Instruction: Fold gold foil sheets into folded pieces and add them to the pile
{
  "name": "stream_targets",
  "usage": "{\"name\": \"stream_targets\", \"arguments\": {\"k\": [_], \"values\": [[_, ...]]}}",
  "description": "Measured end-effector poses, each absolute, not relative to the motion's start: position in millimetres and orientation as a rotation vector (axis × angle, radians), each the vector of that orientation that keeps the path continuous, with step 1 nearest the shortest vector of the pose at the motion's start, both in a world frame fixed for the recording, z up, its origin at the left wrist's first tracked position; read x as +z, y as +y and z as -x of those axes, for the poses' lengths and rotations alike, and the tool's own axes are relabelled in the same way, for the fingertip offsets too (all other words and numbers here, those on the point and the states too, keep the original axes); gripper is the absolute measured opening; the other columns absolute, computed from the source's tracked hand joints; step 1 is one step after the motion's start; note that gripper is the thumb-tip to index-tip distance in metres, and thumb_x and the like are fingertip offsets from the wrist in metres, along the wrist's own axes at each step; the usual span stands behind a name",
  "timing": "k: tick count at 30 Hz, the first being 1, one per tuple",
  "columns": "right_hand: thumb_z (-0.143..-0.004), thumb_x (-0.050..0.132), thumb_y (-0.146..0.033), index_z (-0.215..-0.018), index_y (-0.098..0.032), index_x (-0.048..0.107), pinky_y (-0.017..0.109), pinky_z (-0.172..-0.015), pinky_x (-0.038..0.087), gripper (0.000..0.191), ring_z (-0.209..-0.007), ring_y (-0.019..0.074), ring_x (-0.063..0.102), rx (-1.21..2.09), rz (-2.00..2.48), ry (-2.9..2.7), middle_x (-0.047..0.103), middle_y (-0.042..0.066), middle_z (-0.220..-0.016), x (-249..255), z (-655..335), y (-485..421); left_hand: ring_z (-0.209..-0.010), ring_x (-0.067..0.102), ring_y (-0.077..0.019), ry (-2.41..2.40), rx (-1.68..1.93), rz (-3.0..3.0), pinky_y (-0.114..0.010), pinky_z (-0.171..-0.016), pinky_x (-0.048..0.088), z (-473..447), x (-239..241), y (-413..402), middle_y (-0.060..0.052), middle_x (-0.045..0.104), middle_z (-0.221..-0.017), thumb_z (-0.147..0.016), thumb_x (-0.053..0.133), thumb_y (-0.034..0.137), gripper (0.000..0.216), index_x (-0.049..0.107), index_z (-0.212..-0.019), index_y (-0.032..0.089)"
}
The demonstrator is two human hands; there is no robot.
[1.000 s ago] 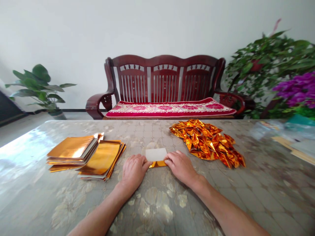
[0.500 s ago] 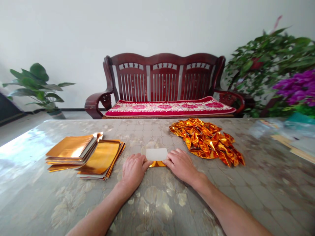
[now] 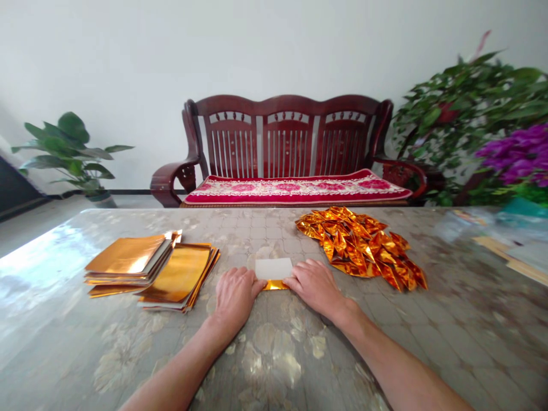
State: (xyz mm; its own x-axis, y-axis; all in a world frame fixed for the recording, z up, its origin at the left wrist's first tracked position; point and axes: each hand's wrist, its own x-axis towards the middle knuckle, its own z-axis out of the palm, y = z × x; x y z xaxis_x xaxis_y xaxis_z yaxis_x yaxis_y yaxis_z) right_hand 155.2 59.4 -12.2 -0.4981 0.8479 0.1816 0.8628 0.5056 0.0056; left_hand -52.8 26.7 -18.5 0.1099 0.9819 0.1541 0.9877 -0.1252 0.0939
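Between my hands a sheet of gold foil paper (image 3: 274, 268) lies on the table, its white back facing up and its near edge folded over to show a gold strip. My left hand (image 3: 237, 291) grips the left end of the fold, thumb on the strip and fingers curled. At the right end my right hand (image 3: 314, 285) pinches the fold in the same way. To the left are two stacks of flat gold foil paper (image 3: 182, 274). A heap of folded gold paper pieces (image 3: 359, 245) lies to the right.
The table (image 3: 274, 354) has a patterned, glossy cover. Plastic bags and papers (image 3: 514, 228) lie at its right edge, near purple flowers (image 3: 516, 151). Beyond the table stands a wooden bench (image 3: 286, 137) with a red cushion, flanked by a potted plant (image 3: 77, 154) and leafy greenery.
The gold strip at the sheet's near edge now looks flatter and narrower, without the white gap in its middle. Both hands stay at its ends. The view has shifted slightly.
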Motion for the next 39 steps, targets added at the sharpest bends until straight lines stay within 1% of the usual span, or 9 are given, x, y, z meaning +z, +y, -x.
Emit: {"name": "stream_targets", "arguments": {"k": [12, 15, 19, 23, 25, 27, 33, 36, 39], "values": [[-0.093, 0.058, -0.044, -0.076, -0.021, 0.068, 0.032, -0.07, 0.031, 0.03, -0.085, 0.0202, 0.06, -0.108, 1.556, -2.528, 0.072, 0.003, -0.088, -15, -154, 58, -0.085, 0.062, -0.0258, -2.058, -0.238, 2.324, -0.035, -0.072, 0.037, 51, -16, 25, -0.005, 0.068, -0.083, -0.094, 0.054, 0.047, 0.032, 0.067, -0.081, 0.021], [-0.093, 0.058, -0.044, -0.077, -0.021, 0.067, 0.032, -0.071, 0.031, 0.03, -0.086, 0.0205, 0.06, -0.114, 1.583, -2.507, 0.072, 0.003, -0.087, -15, -154, 56, -0.088, 0.06, -0.0255, -2.069, -0.295, 2.309, -0.035, -0.075, 0.04, 51, -16, 23, -0.004, 0.066, -0.087, -0.092, 0.058, 0.046, 0.027, 0.066, -0.088, 0.021], [-0.091, 0.059, -0.044, -0.08, -0.021, 0.067, 0.033, -0.072, 0.031, 0.027, -0.088, 0.0217, 0.06, -0.134, 1.659, -2.452, 0.071, 0.004, -0.091, -14, -153, 54, -0.099, 0.056, -0.0242, -1.974, -0.49, 2.346, -0.036, -0.086, 0.043, 50, -19, 22, -0.005, 0.063, -0.105, -0.091, 0.061, 0.033, 0.022, 0.063, -0.112, 0.024], [-0.092, 0.058, -0.045, -0.082, -0.02, 0.065, 0.034, -0.074, 0.031, 0.028, -0.092, 0.0238, 0.059, -0.165, 1.694, -2.419, 0.07, 0.006, -0.093, -16, -151, 52, -0.102, 0.056, -0.018, -1.746, -0.564, 2.653, -0.028, -0.087, 0.046, 49, -24, 22, -0.002, 0.061, -0.108, -0.097, 0.049, 0.016, 0.026, 0.063, -0.114, 0.028], [-0.093, 0.056, -0.044, -0.083, -0.02, 0.065, 0.035, -0.075, 0.032, 0.027, -0.092, 0.0247, 0.059, -0.186, 1.703, -2.403, 0.07, 0.006, -0.094, -18, -150, 51, -0.101, 0.057, -0.0176, -1.682, -0.496, 2.749, -0.027, -0.085, 0.047, 48, -24, 19, -0.001, 0.062, -0.104, -0.096, 0.049, 0.015, 0.027, 0.064, -0.114, 0.029], [-0.093, 0.056, -0.042, -0.084, -0.02, 0.064, 0.035, -0.075, 0.032, 0.025, -0.092, 0.0249, 0.059, -0.195, 1.718, -2.384, 0.069, 0.006, -0.094, -20, -149, 50, -0.101, 0.058, -0.0199, -1.672, -0.363, 2.744, -0.029, -0.085, 0.049, 44, -22, 15, -0.002, 0.063, -0.103, -0.096, 0.051, 0.017, 0.026, 0.062, -0.117, 0.027], [-0.091, 0.062, -0.041, -0.086, -0.02, 0.063, 0.035, -0.076, 0.033, 0.021, -0.09, 0.0241, 0.057, -0.179, 1.755, -2.291, 0.067, 0.006, -0.093, -21, -149, 50, -0.099, 0.06, -0.0237, -1.64, -0.125, 2.63, -0.037, -0.085, 0.051, 29, -15, -2, -0.006, 0.062, -0.109, -0.095, 0.05, 0.014, 0.038, 0.05, -0.132, 0.022], [-0.091, 0.063, -0.033, -0.089, -0.021, 0.063, 0.037, -0.079, 0.035, 0.013, -0.093, 0.0248, 0.055, -0.202, 1.65, -2.275, 0.066, 0.005, -0.093, -21, -150, 48, -0.098, 0.06, -0.0246, -1.659, -0.123, 2.568, -0.038, -0.082, 0.052, 24, -17, -5, -0.006, 0.062, -0.109, -0.094, 0.05, 0.013, 0.037, 0.052, -0.129, 0.023], [-0.094, 0.058, -0.021, -0.092, -0.021, 0.065, 0.036, -0.082, 0.038, 0.007, -0.093, 0.0234, 0.054, -0.188, 1.438, -2.36, 0.065, 0.004, -0.094, -21, -146, 40, -0.099, 0.059, -0.0256, -1.678, -0.149, 2.536, -0.039, -0.081, 0.052, 21, -20, -6, -0.006, 0.063, -0.107, -0.093, 0.052, 0.014, 0.031, 0.055, -0.123, 0.021]]}}
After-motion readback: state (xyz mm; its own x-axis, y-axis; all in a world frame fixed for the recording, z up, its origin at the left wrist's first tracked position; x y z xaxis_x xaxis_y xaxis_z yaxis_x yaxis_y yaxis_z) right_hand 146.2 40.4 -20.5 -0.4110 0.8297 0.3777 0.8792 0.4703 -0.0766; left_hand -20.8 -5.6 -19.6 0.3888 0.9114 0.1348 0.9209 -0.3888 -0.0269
